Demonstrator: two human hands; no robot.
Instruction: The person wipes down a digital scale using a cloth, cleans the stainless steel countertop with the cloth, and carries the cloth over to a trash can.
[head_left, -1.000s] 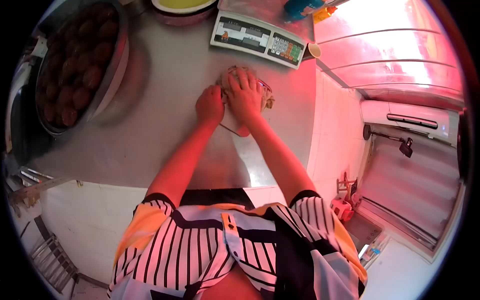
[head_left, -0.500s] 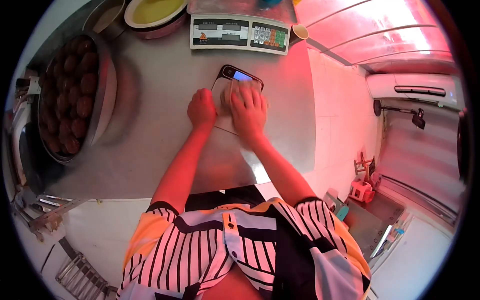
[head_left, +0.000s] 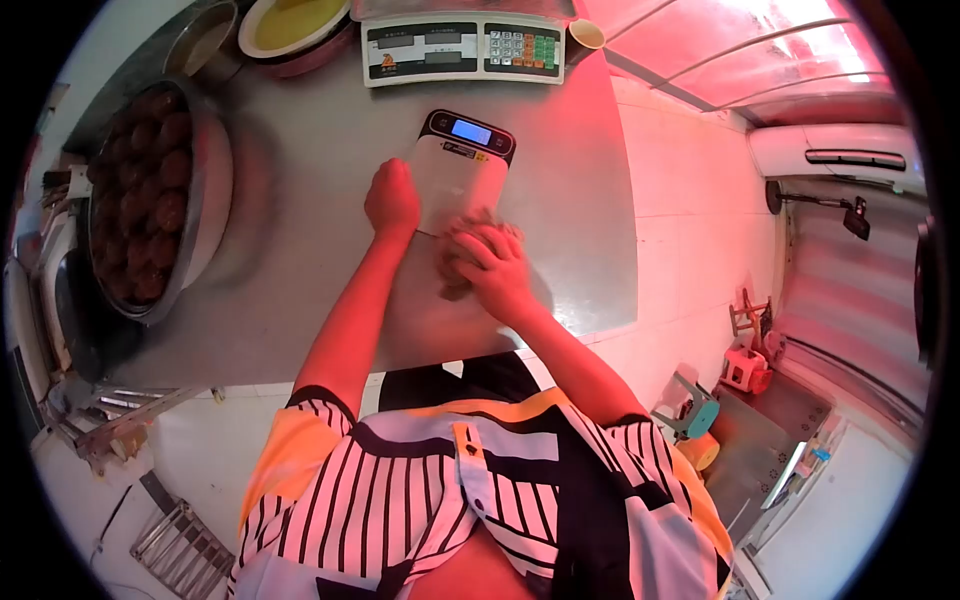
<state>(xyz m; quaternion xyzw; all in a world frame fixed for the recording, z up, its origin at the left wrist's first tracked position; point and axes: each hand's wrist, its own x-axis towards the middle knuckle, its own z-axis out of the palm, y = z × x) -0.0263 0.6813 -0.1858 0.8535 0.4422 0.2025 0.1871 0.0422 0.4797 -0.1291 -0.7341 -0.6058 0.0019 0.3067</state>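
A small kitchen scale (head_left: pixel 462 170) with a lit blue display lies on the metal table. My left hand (head_left: pixel 392 200) is closed in a fist at the scale's left edge; whether it grips the edge or holds anything is hidden. Just below the scale's near right corner, my right hand (head_left: pixel 497 262) presses down on a crumpled brownish cloth (head_left: pixel 455 278). Its fingers are bent over the cloth, which is slightly blurred and bunches out around them.
A larger counter scale (head_left: pixel 463 52) with a keypad stands at the back of the metal table (head_left: pixel 300 180). At left is a big basin (head_left: pixel 212 190) of dark reddish-brown round items. Behind it sit a pot (head_left: pixel 203 45) and a bowl of yellowish liquid (head_left: pixel 300 25). A cup (head_left: pixel 585 38) stands beside the counter scale.
My right hand has slid the cloth from the upper part of the small scale toward me, past its near edge, uncovering its top and display. My left hand stays at the scale's left side.
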